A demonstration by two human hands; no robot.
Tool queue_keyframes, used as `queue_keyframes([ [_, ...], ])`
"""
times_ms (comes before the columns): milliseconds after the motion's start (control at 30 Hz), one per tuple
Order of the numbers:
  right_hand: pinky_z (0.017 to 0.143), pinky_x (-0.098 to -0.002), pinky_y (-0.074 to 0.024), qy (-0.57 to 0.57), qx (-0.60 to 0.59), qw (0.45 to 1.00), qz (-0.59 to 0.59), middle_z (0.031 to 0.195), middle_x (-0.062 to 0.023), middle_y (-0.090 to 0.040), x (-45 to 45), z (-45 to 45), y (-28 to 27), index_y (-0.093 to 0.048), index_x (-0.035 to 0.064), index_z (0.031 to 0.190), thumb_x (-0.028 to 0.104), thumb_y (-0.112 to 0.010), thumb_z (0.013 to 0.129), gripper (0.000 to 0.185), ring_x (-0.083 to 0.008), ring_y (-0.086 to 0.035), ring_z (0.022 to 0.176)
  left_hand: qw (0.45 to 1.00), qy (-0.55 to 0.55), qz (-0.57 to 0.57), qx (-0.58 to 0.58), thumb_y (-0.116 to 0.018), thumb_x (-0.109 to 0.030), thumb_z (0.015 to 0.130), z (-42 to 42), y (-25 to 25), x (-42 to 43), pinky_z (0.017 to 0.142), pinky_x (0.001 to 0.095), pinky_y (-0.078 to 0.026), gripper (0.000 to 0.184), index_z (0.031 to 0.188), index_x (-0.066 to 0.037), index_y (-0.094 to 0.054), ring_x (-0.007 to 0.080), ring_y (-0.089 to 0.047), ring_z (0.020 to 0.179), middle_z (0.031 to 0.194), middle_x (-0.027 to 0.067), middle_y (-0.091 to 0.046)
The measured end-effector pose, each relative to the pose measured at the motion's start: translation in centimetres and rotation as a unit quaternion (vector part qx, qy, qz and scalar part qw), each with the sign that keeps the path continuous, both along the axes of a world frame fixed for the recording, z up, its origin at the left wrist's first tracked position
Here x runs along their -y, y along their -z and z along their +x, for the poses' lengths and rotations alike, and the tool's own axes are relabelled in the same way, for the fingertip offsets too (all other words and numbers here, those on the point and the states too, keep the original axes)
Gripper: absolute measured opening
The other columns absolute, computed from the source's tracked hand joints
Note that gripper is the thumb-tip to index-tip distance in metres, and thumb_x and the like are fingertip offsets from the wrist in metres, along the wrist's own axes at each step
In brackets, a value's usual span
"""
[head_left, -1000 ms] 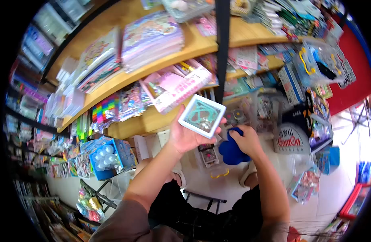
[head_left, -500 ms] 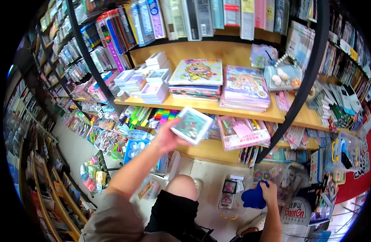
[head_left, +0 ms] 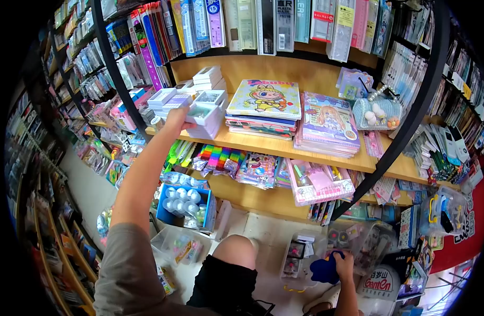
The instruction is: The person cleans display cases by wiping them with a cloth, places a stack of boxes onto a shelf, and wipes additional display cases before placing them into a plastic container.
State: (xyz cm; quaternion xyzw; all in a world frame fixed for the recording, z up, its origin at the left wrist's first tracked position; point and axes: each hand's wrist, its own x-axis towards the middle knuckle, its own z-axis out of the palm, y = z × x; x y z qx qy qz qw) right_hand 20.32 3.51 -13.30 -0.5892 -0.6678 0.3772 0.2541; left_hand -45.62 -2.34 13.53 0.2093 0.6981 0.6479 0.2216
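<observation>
On the wooden shelf, my left hand (head_left: 177,122) grips the left edge of a small white square box (head_left: 203,114) with a clear, greenish top. This box rests on the front stack of similar white boxes (head_left: 206,130). More white boxes (head_left: 167,98) are piled just behind and to the left. Low on the right, my right hand (head_left: 345,264) is closed on a blue cloth (head_left: 324,268). Beneath the cloth is a clear plastic bin (head_left: 305,279) holding small dark boxes.
Picture books (head_left: 264,100) and purple booklets (head_left: 326,124) lie right of the boxes. A black shelf post (head_left: 405,116) slants down at right. On the floor stand a blue box of bottles (head_left: 185,203) and a clear tub (head_left: 178,245).
My left hand has carried the white box up and left from in front of the shelf onto the stack. My right hand still holds the blue cloth low down.
</observation>
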Motion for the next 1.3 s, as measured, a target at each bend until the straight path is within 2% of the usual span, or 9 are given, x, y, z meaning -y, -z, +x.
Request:
queue_keyframes([
  [367, 0.069, -0.0351, -0.0481, -0.018, 0.0, 0.999, -0.033, 0.075, -0.0173, -0.065, 0.0, -1.0, -3.1, -0.066, -0.0023, 0.087, 0.017, -0.063, 0.075, 0.023, -0.0254, -0.063, 0.069, 0.907, -0.016, -0.222, -0.357, -0.081, -0.032, 0.062, 2.6, -0.8, 0.7, 0.079, 0.0354, -0.051, 0.079, 0.122, 0.009, -0.05, 0.0278, -0.066, 0.088, 0.109, 0.0198, -0.063],
  [667, 0.078, -0.0363, -0.0477, -0.026, 0.008, 0.999, -0.028, 0.09, -0.0183, -0.066, 0.3, 1.0, -2.0, -0.065, 0.001, 0.097, 0.019, -0.061, 0.08, 0.025, -0.0313, -0.064, 0.084, 0.867, -0.055, -0.319, -0.379, -0.073, -0.039, 0.069, 3.3, -1.5, 0.7, 0.089, 0.0368, -0.045, 0.068, 0.12, 0.002, -0.055, 0.0349, -0.059, 0.105, 0.111, 0.0246, -0.06],
  [767, 0.082, -0.0399, -0.0471, -0.043, 0.029, 0.998, 0.034, 0.097, -0.0207, -0.065, 0.6, 2.4, -1.0, -0.064, 0.0028, 0.104, 0.024, -0.059, 0.083, 0.03, -0.0368, -0.062, 0.093, 0.774, -0.187, -0.205, -0.57, -0.069, -0.031, 0.075, 3.2, 1.3, 1.3, 0.087, 0.0401, -0.046, 0.053, 0.116, 0.001, -0.057, 0.0362, -0.059, 0.1, 0.112, 0.0215, -0.06],
  [833, 0.084, -0.0419, -0.0464, -0.046, 0.048, 0.996, 0.051, 0.1, -0.0229, -0.063, 0.5, 3.5, -0.6, -0.062, 0.0037, 0.108, 0.027, -0.057, 0.086, 0.033, -0.0389, -0.06, 0.097, 0.671, -0.139, -0.061, -0.726, -0.065, -0.021, 0.08, 6.1, 2.4, 2.2, 0.083, 0.0402, -0.046, 0.038, 0.112, -0.001, -0.055, 0.0333, -0.058, 0.097, 0.112, 0.0178, -0.058],
  [900, 0.083, -0.0407, -0.0465, -0.028, 0.077, 0.996, 0.023, 0.1, -0.025, -0.063, 0.5, 5.1, -0.8, -0.062, 0.0033, 0.108, 0.029, -0.055, 0.088, 0.034, -0.0409, -0.059, 0.095, 0.801, -0.019, -0.02, -0.598, -0.061, -0.013, 0.082, 14.9, 2.6, 3.0, 0.079, 0.037, -0.046, 0.032, 0.111, -0.002, -0.053, 0.0288, -0.056, 0.097, 0.114, 0.0156, -0.056],
  [967, 0.077, -0.0347, -0.0477, 0.016, 0.046, 0.998, -0.046, 0.094, -0.0195, -0.065, 0.4, 5.9, -5.0, -0.061, -0.001, 0.106, 0.031, -0.058, 0.089, 0.036, -0.0245, -0.062, 0.082, 0.871, 0.16, 0.004, -0.464, -0.061, -0.011, 0.082, 21.0, 5.4, 3.9, 0.076, 0.0329, -0.047, 0.031, 0.111, -0.003, -0.054, 0.0255, -0.056, 0.095, 0.113, 0.0126, -0.056],
  [1100, 0.075, -0.0285, -0.0487, 0.281, -0.362, 0.887, -0.057, 0.097, -0.0075, -0.064, 0.0, 9.9, -8.3, -0.059, 0.0026, 0.108, 0.034, -0.059, 0.09, 0.036, -0.0158, -0.06, 0.084, 0.706, 0.559, -0.173, -0.398, -0.066, -0.013, 0.08, 30.8, 13.6, 4.5, 0.083, 0.0376, -0.047, 0.031, 0.108, -0.003, -0.057, 0.0299, -0.059, 0.093, 0.103, 0.0155, -0.06],
  [1200, 0.079, -0.0321, -0.0511, 0.314, -0.42, 0.83, -0.192, 0.097, -0.0072, -0.064, 0.7, 13.2, -6.4, -0.058, 0.0038, 0.111, 0.033, -0.06, 0.089, 0.037, -0.0192, -0.063, 0.088, 0.504, 0.744, -0.216, -0.381, -0.062, -0.023, 0.082, 36.7, 21.2, 3.4, 0.085, 0.0433, -0.046, 0.036, 0.112, -0.003, -0.056, 0.0343, -0.058, 0.096, 0.104, 0.0171, -0.06],
  [1300, 0.081, -0.0338, -0.0513, 0.312, -0.46, 0.797, -0.235, 0.098, -0.0072, -0.065, 1.6, 14.2, -5.2, -0.059, 0.0037, 0.108, 0.032, -0.059, 0.09, 0.033, -0.0204, -0.064, 0.086, 0.454, 0.766, -0.275, -0.361, -0.06, -0.024, 0.082, 41.8, 28.9, 2.1, 0.084, 0.0435, -0.046, 0.034, 0.109, -0.003, -0.057, 0.0355, -0.057, 0.097, 0.101, 0.0179, -0.061],
])
